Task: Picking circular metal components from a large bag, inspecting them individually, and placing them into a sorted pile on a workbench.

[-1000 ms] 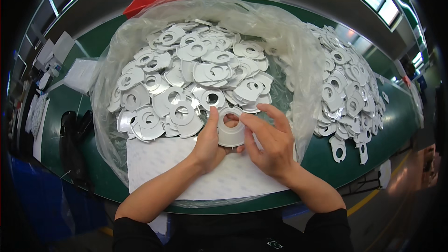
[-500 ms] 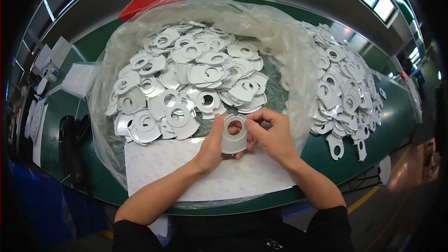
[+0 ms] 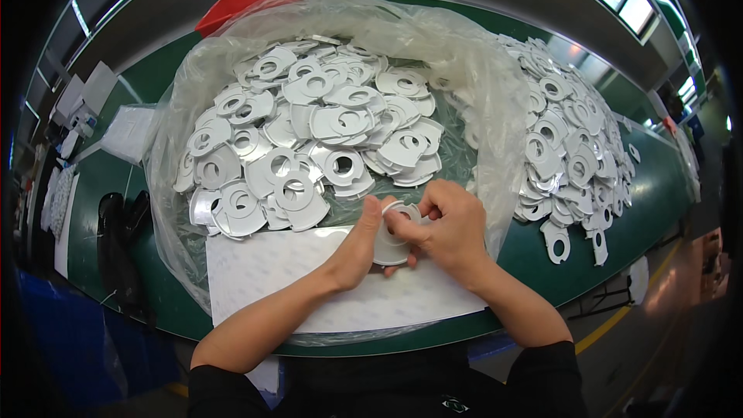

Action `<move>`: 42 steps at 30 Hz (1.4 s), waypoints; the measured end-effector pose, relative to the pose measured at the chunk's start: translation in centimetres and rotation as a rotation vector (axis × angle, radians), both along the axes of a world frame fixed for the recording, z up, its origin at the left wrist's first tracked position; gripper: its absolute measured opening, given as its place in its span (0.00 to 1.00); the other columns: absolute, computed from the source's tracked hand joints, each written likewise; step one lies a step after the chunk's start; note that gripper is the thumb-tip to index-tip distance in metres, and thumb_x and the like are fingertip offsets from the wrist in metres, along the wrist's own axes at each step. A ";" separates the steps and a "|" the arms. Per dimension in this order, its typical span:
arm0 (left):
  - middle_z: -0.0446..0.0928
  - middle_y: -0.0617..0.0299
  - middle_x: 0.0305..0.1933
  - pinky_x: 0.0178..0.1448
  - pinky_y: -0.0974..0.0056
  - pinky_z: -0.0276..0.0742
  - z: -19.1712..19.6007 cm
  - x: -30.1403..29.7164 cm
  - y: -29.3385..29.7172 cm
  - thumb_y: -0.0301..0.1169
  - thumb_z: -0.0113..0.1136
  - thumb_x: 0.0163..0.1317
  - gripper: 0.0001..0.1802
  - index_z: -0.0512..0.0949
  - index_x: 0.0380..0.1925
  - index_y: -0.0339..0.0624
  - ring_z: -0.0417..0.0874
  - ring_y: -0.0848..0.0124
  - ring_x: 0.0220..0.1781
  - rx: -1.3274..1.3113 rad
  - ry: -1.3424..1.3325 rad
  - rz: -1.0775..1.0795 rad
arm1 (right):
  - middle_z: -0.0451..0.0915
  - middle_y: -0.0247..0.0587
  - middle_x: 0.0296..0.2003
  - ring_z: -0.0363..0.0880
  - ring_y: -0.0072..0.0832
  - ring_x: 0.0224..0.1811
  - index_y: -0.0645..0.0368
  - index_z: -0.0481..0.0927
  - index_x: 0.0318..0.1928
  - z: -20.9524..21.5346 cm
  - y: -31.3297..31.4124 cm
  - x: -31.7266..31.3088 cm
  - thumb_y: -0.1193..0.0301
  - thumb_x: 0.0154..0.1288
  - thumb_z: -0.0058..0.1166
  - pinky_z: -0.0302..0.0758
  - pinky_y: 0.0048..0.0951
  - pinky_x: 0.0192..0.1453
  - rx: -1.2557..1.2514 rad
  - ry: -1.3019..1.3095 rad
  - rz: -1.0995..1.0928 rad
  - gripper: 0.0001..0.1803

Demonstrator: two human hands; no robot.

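We see the ring-shaped plate between the fingers of both hands, its pale surface smooth, its outline curved around a round hole. The left hand has its fingers clamped on it: the thumb runs along the left edge and fingertips show beneath the lower one. The right hand lays its thumb over the hole, the index finger bent near the upper rim; we cannot tell whether these two pinch the plate. Just below the fingers lies a flat white sheet, faintly mottled. Beyond the fingertips rises a heap of glossy, silvery-white plates, thin, rounded and pierced, overlapping like scales. Around it crinkles a translucent plastic bag. Outside that, right of the right fingers, spreads a second heap of similar pieces. Well beyond the left fingers sits a red bin. To their left, well apart, a bunched black item rests on the smooth green bench.
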State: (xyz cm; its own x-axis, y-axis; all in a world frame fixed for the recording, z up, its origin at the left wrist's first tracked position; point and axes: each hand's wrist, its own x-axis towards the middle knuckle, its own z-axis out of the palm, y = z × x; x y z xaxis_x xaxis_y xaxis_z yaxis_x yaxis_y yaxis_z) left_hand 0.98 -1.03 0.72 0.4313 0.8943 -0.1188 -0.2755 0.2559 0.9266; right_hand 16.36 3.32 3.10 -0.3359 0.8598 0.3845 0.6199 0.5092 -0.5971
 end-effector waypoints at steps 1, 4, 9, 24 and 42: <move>0.74 0.60 0.35 0.27 0.74 0.68 0.1 0.1 0.0 0.68 0.13 0.61 0.42 0.64 0.45 0.44 0.77 0.75 0.32 -0.010 0.010 0.010 | 0.68 0.35 0.16 0.71 0.29 0.18 0.58 0.65 0.15 0.0 0.0 0.0 0.58 0.43 0.69 0.66 0.31 0.20 0.001 -0.001 0.000 0.25; 0.74 0.58 0.34 0.24 0.73 0.68 -0.5 -0.1 0.4 0.69 0.13 0.60 0.44 0.65 0.45 0.43 0.77 0.73 0.30 -0.032 -0.023 -0.001 | 0.65 0.36 0.15 0.67 0.27 0.18 0.59 0.66 0.20 0.0 -0.1 0.3 0.56 0.38 0.71 0.62 0.30 0.21 0.101 -0.036 0.039 0.26; 0.75 0.56 0.30 0.20 0.70 0.66 -0.3 -0.4 0.9 0.71 0.13 0.59 0.45 0.66 0.42 0.42 0.78 0.69 0.28 -0.186 -0.130 0.022 | 0.72 0.38 0.21 0.74 0.35 0.28 0.58 0.72 0.23 0.7 0.1 1.3 0.60 0.47 0.67 0.69 0.33 0.29 -0.135 -0.014 0.167 0.18; 0.73 0.56 0.52 0.46 0.63 0.76 4.4 -3.7 0.3 0.51 0.43 0.68 0.30 0.63 0.59 0.40 0.76 0.66 0.50 0.132 0.268 0.095 | 0.75 0.29 0.26 0.72 0.15 0.27 0.55 0.76 0.35 2.6 3.8 5.0 0.66 0.65 0.52 0.67 0.19 0.26 -0.653 0.827 0.082 0.07; 0.68 0.49 0.42 0.33 0.55 0.76 3.0 -6.5 -0.3 0.36 0.66 0.46 0.18 0.74 0.29 0.33 0.79 0.55 0.32 0.547 1.719 0.506 | 0.73 0.42 0.39 0.71 0.39 0.45 0.61 0.76 0.43 -0.8 -2.1 -0.6 0.68 0.51 0.64 0.72 0.35 0.45 -0.059 -0.224 0.498 0.19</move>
